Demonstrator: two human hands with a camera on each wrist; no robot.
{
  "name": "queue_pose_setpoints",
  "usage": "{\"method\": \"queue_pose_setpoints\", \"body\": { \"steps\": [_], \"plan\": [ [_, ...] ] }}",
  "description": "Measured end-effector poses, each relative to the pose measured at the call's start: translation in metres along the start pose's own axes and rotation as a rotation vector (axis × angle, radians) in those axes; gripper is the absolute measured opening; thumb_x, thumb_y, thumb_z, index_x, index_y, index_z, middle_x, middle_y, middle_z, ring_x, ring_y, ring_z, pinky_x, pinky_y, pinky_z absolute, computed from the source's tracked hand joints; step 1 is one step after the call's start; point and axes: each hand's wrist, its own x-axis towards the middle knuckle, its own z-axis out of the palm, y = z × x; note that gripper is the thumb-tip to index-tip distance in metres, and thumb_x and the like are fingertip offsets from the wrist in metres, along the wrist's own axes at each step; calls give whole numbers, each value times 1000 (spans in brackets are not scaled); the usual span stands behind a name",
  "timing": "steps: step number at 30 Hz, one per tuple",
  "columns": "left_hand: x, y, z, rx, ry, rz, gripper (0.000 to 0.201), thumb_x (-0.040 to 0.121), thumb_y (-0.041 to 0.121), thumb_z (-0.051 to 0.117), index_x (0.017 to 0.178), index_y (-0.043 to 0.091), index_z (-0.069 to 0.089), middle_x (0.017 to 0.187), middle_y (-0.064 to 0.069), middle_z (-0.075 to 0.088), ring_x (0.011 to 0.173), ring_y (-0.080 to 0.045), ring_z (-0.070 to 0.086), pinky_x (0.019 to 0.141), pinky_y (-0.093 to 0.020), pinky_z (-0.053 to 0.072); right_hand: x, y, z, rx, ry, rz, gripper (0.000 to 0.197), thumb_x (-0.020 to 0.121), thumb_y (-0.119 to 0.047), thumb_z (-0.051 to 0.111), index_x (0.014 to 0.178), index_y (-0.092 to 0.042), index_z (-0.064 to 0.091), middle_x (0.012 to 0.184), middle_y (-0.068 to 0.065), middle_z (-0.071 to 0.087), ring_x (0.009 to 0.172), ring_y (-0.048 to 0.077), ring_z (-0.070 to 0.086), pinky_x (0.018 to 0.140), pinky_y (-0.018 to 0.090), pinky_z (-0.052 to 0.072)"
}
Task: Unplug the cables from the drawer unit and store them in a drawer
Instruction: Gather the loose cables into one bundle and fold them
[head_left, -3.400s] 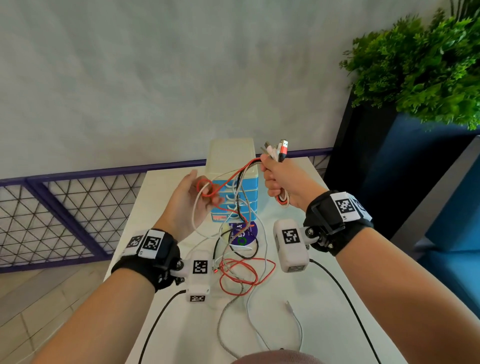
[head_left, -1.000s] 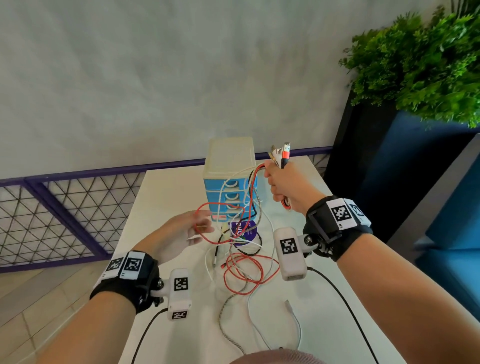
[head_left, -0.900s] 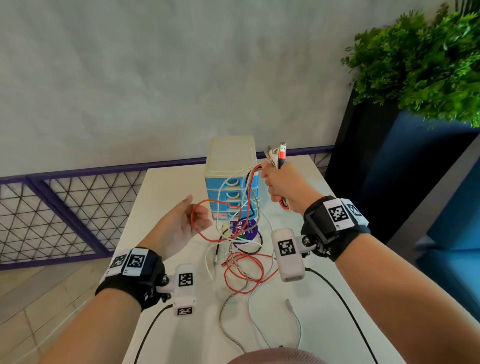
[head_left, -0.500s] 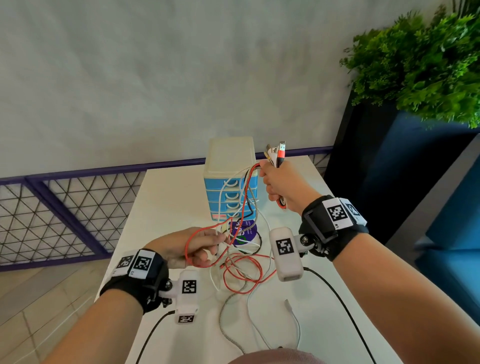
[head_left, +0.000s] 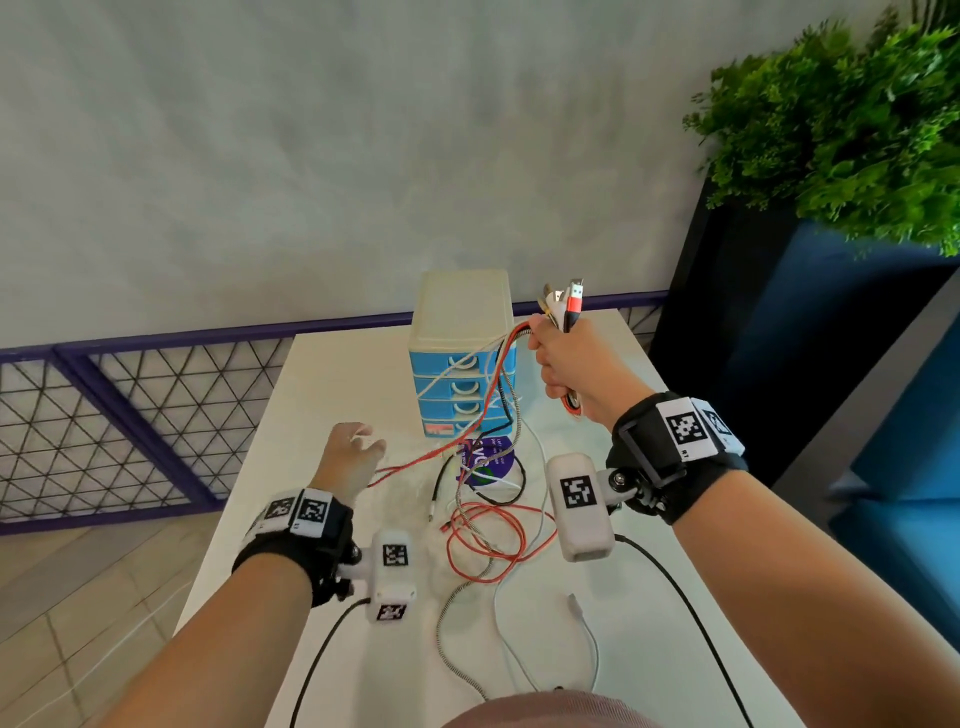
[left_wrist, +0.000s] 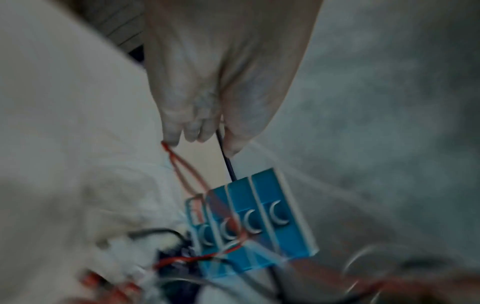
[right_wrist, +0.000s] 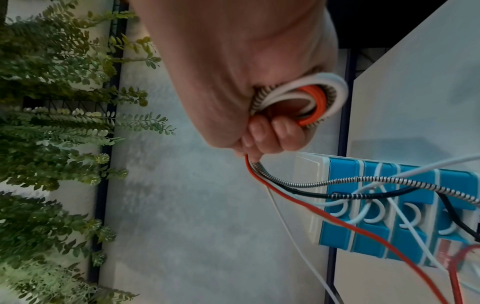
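Note:
A small drawer unit (head_left: 460, 358) with a cream top and blue drawers (right_wrist: 384, 218) stands at the far middle of the white table (head_left: 332, 395). My right hand (head_left: 558, 361) is raised beside its right side, fist gripping a coiled bundle of cables (right_wrist: 309, 98); USB plugs (head_left: 563, 304) stick up out of the fist. Red, white, black and braided cables (right_wrist: 337, 191) run from the fist across the drawer fronts. Left of the unit, my left hand (head_left: 363, 444) pinches a red cable (left_wrist: 182, 170) and a dark cable (left_wrist: 226, 158). That view is blurred.
A loose tangle of cables (head_left: 488, 535) lies on the table in front of the unit, over a purple round sticker (head_left: 485, 460). A white cable end (head_left: 576, 605) trails toward me. A plant (head_left: 841, 119) on a dark planter stands right; a purple railing (head_left: 130, 415) runs left.
My left hand has moved from the cable pile out to the left and farther away, drawing the red cable taut. The right hand has stayed raised with its bundle.

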Motion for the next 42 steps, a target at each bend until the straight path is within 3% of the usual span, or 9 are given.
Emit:
{"method": "queue_pose_setpoints", "body": {
  "steps": [5,10,13,16,24,27,29,34,42],
  "plan": [
    [2,-19,-16,476,32,13,72,83,15,69,141,7,26,134,-20,46,122,-34,48,95,-34,37,-2,-9,-9,31,36,-73,25,99,-28,46,81,-11,50,56,-1,36,34,8,28,35,18,25],
    [1,-30,-22,878,-17,0,126,70,30,81,147,30,-19,159,-4,18,136,-25,39,113,-56,15,1,-6,-8,-13,75,-83,28,99,-31,46,80,-12,52,58,-1,39,40,11,32,35,19,28],
    [-7,-29,-23,1208,-15,86,118,81,44,67,143,29,-31,144,-1,45,128,-19,47,111,-60,7,3,-5,-6,-34,108,-102,28,98,-32,46,80,-12,54,59,-1,40,44,13,34,37,21,30],
    [-6,-23,-27,1418,-21,196,94,90,48,51,149,23,-18,106,5,65,105,-21,59,110,-53,17,5,-3,-5,-44,136,-111,29,98,-33,46,82,-11,55,60,0,41,46,14,36,38,22,31],
    [-3,34,-12,733,-36,387,71,88,38,59,147,30,21,78,10,67,86,-17,58,89,-38,32,5,9,8,-128,70,-76,32,98,-34,45,74,-14,54,60,2,38,45,15,32,41,25,30],
    [-11,65,0,496,-79,484,44,88,36,62,129,28,48,68,8,65,64,-4,55,77,-34,44,-1,14,16,-124,-10,-66,29,96,-34,49,78,-13,55,60,2,38,45,14,31,41,24,30],
    [-23,86,10,425,-172,552,24,90,30,61,114,26,58,69,5,69,53,1,51,63,-27,40,-6,16,21,-136,-75,-77,29,93,-37,57,76,-14,54,56,-1,35,40,12,30,38,22,29],
    [-50,125,26,165,-338,617,15,95,20,55,105,18,67,65,8,67,50,0,47,52,-12,39,-14,17,28,-236,-173,-131,30,84,-34,72,68,-16,54,40,-10,37,36,10,31,36,18,29],
    [-58,159,17,-307,-369,626,20,99,12,44,99,18,64,68,11,65,58,-5,54,61,-12,44,-13,25,22,-272,-130,-88,20,87,-19,67,71,-14,56,51,0,41,33,9,33,35,16,30]
  ]
}}
